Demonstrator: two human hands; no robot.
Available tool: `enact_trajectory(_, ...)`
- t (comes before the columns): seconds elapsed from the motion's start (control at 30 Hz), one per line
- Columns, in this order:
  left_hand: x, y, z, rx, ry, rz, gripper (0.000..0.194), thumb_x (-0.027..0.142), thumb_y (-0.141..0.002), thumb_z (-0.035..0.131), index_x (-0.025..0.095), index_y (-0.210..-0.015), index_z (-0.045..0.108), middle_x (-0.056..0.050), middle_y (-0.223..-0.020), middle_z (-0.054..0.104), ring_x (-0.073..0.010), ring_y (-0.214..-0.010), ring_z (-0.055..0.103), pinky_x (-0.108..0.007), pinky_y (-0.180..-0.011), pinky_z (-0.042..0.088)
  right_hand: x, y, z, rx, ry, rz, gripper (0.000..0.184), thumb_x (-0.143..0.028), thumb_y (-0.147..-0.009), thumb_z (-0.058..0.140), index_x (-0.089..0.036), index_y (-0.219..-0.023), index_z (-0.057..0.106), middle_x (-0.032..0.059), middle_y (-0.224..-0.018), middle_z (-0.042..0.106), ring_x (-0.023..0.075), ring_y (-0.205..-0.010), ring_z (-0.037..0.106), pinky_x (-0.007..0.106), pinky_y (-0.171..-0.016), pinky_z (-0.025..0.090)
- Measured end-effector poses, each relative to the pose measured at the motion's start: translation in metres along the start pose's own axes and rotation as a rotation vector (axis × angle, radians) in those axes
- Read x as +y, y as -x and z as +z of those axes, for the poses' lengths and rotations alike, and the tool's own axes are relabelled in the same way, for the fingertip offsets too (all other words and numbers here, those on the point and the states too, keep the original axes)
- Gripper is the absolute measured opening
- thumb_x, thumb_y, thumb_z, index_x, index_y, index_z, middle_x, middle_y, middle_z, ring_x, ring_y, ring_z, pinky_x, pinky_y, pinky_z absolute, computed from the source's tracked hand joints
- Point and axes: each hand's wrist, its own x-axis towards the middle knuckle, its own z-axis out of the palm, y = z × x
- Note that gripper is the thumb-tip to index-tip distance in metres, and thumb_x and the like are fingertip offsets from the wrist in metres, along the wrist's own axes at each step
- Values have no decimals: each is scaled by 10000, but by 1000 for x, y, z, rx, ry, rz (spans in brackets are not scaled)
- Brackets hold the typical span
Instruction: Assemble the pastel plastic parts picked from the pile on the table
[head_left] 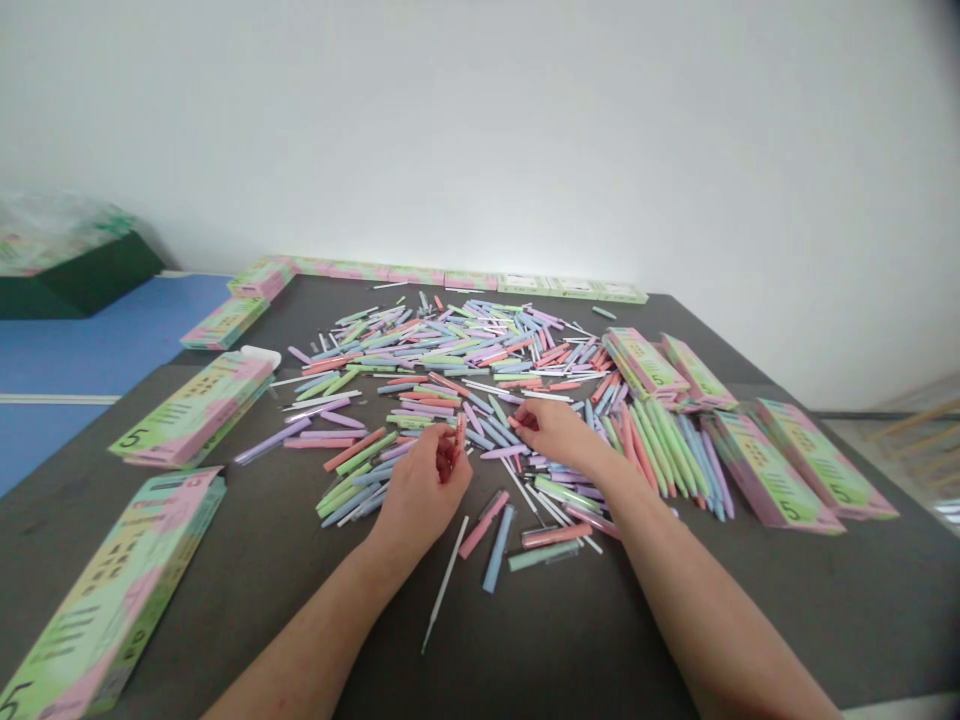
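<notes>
My left hand (426,480) is closed, its thumb and fingers pinching a short coral pen barrel (460,432) that stands nearly upright. To its right, my right hand (553,428) is closed over the pile with the fingertips together; a bit of coral shows at the tips, too small to make out. Below and between the hands lie a white pen refill (445,582), a pink pen barrel (484,525), a blue barrel (499,548), a coral barrel with a clear clip (556,536) and a green one (544,556).
A wide heap of pastel pen parts (450,345) and white refills covers the table's middle. Pens lie in a row (675,450) beside my right forearm. Printed pen boxes stand at left (196,408), right (776,470) and along the back (416,275). A dark green bin (90,272) is far left.
</notes>
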Motion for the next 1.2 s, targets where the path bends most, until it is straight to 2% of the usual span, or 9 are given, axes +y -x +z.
enact_trajectory(0.13,-1,1,1,5,65,-17,326,237,-814,505,162,-1130,495,-20,-766,641,-147,-623,609,-241,-560,454,10,-1,-15,32,33,52,206,-205,-849,503,-190,-903,701,41,-871,730,169,-804,656,224,-695,434)
enact_trajectory(0.23,0,1,1,6,76,-12,344,232,-816,501,161,-1152,481,-17,-763,635,-145,-622,609,-239,-561,455,28,-8,-28,123,90,157,351,-91,-835,402,-151,-1007,702,88,-1031,713,206,-972,635,266,-826,431)
enact_trajectory(0.3,0,1,1,7,74,-5,347,230,-817,500,159,-1156,477,-14,-756,630,-144,-616,605,-239,-562,452,40,-15,-31,150,126,202,377,-66,-808,408,-142,-1025,708,103,-1052,708,226,-1020,621,285,-865,425)
enact_trajectory(0.43,0,2,1,-1,76,-4,354,233,-825,496,153,-1168,470,-16,-761,628,-141,-612,598,-241,-567,453,53,-31,-26,123,164,186,391,-67,-778,456,-171,-1052,713,85,-1085,705,227,-1045,616,282,-883,427)
enact_trajectory(0.57,0,2,1,-3,72,4,349,230,-827,497,156,-1167,473,-15,-762,626,-137,-610,593,-240,-571,455,53,-44,-16,95,178,140,371,-105,-820,442,-163,-1070,709,101,-1104,696,223,-1048,613,287,-893,421)
enact_trajectory(0.77,0,2,2,3,86,20,326,216,-825,494,163,-1146,478,-9,-747,621,-135,-596,590,-233,-553,452,53,-53,-9,70,168,93,294,-209,-833,518,-170,-1049,715,82,-1004,719,204,-928,637,262,-809,432)
enact_trajectory(1.2,-1,2,2,-3,91,22,332,210,-822,500,152,-1148,487,-8,-743,617,-135,-600,584,-236,-570,445,53,-59,-7,15,132,36,151,-218,-780,577,-151,-823,706,69,-818,727,182,-741,636,242,-629,385)
